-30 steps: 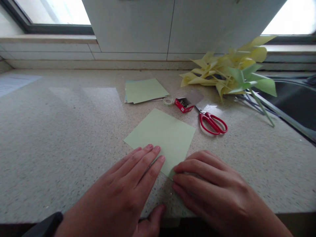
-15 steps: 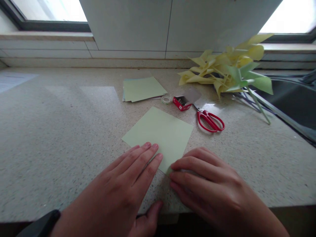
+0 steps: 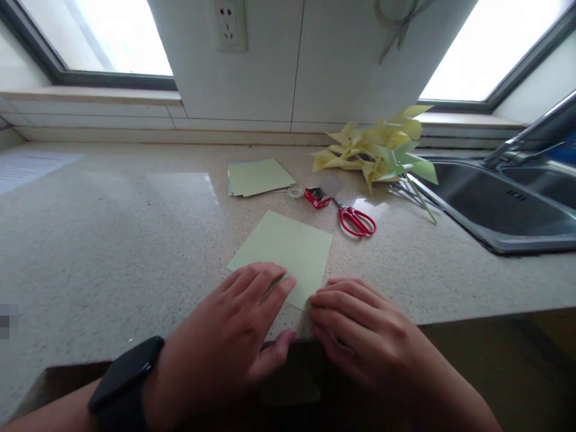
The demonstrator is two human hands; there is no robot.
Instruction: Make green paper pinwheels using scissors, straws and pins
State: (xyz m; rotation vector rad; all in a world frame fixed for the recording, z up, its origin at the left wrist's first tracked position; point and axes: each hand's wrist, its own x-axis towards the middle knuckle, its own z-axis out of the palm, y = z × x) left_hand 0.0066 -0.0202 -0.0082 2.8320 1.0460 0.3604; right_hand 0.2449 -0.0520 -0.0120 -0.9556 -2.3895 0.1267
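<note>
A pale green square of paper [image 3: 288, 243] lies on the counter with one corner toward me. My left hand [image 3: 243, 324] rests palm down on its near left edge, fingers stretched out and the thumb held apart at the counter's edge. At the near corner, my right hand [image 3: 360, 333] has its fingers pressed together on the paper; the thumb is mostly hidden beneath. Beyond the sheet lie red-handled scissors [image 3: 357, 221], a small red box [image 3: 317, 200] of small dark items, a roll of clear tape [image 3: 295, 192] and a stack of paper squares [image 3: 261, 177].
Yellow and green paper pinwheels [image 3: 373, 150] lie in a heap at the back right. Beside them is a steel sink [image 3: 477, 204] with a faucet [image 3: 517, 141]. A printed sheet [image 3: 36, 168] lies far left. The wall has a socket [image 3: 229, 25].
The view has tilted up and widened, showing more of the sink and the wall socket. My left fingers have bent slightly on the paper; the right hand stays at the corner.
</note>
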